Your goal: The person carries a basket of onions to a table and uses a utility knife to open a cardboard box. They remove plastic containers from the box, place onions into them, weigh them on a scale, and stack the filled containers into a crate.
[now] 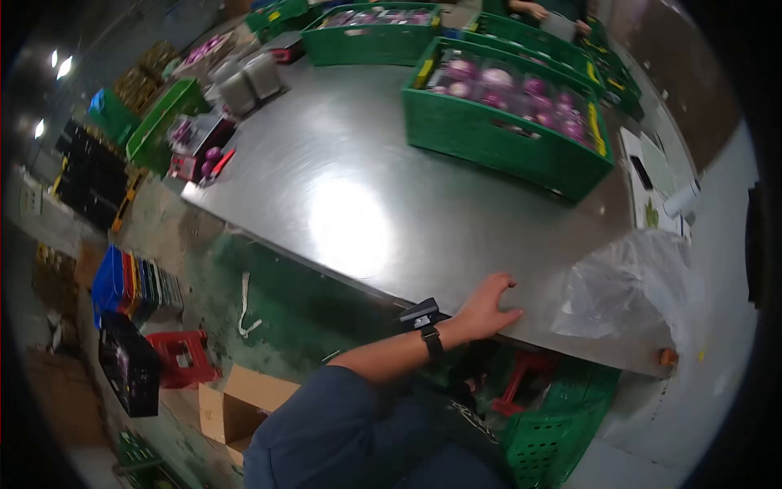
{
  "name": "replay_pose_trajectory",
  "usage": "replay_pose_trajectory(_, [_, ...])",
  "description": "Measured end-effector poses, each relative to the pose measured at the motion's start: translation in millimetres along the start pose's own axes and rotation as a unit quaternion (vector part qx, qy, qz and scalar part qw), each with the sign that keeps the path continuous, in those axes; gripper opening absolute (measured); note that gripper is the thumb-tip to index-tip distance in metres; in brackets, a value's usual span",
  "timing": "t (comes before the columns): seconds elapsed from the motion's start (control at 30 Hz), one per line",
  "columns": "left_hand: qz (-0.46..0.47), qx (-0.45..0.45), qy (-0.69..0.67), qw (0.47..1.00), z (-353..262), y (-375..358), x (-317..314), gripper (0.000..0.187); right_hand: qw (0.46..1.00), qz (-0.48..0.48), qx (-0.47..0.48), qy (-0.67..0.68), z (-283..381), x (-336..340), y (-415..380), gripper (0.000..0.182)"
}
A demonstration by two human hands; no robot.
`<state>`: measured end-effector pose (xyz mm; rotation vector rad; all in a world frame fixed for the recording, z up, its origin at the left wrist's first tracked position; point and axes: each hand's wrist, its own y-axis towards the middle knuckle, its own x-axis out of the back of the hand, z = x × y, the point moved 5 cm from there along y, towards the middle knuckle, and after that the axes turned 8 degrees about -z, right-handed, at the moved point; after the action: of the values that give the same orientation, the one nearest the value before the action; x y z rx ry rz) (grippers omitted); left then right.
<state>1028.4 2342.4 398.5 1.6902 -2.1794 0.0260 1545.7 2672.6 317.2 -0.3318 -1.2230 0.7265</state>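
My left hand (487,308) reaches over the near edge of the steel table (326,155), palm down. Its thumb stands apart from the curled-forward fingers, and nothing shows in its grasp. A dark band with a small device (421,314) sits on that wrist. To the right of the hand, apart from it, lies a crumpled clear plastic bag (607,285). Farther off on the table stands a green crate (497,151) filled with clear packs of purple-and-white round produce, probably onions. My right hand is out of view.
More green crates (371,47) line the far side, where another person's hands (533,10) hold a pale container. At the table's left are a scale (191,159), a red-handled tool (221,163) and clear tubs (248,81). Below are a cardboard box (236,407) and red stool (181,359).
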Motion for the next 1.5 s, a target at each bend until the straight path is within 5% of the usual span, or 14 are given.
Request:
replay_pose_trajectory(0.27, [-0.134,0.146,0.023,0.98,66,-54,262,0.047,0.989,0.128,0.073,-0.006,164,-55,-115,0.068])
replay_pose_trajectory(0.33, [-0.166,0.18,0.048,0.968,77,-76,314,0.046,0.963,0.087,0.207,-0.15,227,-69,-118,0.036])
replay_pose_trajectory(0.4, [-0.196,0.232,0.004,0.953,93,-102,359,0.045,0.929,0.238,0.274,0.072,284,-105,-100,0.092])
replay_pose_trajectory(0.53, [-0.335,0.143,0.126,0.923,90,-158,432,0.04,0.934,0.145,0.326,-0.029,392,-126,-128,0.076])
replay_pose_trajectory(0.67, [-0.375,0.314,0.0,0.872,106,-209,467,0.04,0.889,0.088,0.427,-0.141,502,-153,-169,0.072])
replay_pose_trajectory(0.9, [-0.433,0.294,0.089,0.848,108,-221,510,0.039,0.809,0.058,0.505,-0.297,660,-309,-191,0.072])
replay_pose_trajectory(1.17, [-0.297,0.14,0.269,0.905,132,-84,502,0.04,0.718,0.082,0.642,-0.255,833,-460,-250,0.064])
replay_pose_trajectory(1.23, [-0.258,0.1,0.3,0.913,141,-43,501,0.04,0.659,0.051,0.735,-0.153,872,-481,-253,0.042])
replay_pose_trajectory(1.33, [-0.198,0.05,0.332,0.921,160,3,502,0.046,0.612,-0.036,0.78,-0.126,908,-447,-290,0.026])
replay_pose_trajectory(1.43, [-0.128,-0.003,0.374,0.919,183,29,498,0.051,0.599,-0.135,0.789,0.011,933,-417,-260,0.02])
replay_pose_trajectory(1.5, [-0.058,-0.002,0.379,0.923,198,44,493,0.051,0.607,-0.197,0.77,-0.011,943,-394,-252,0.022])
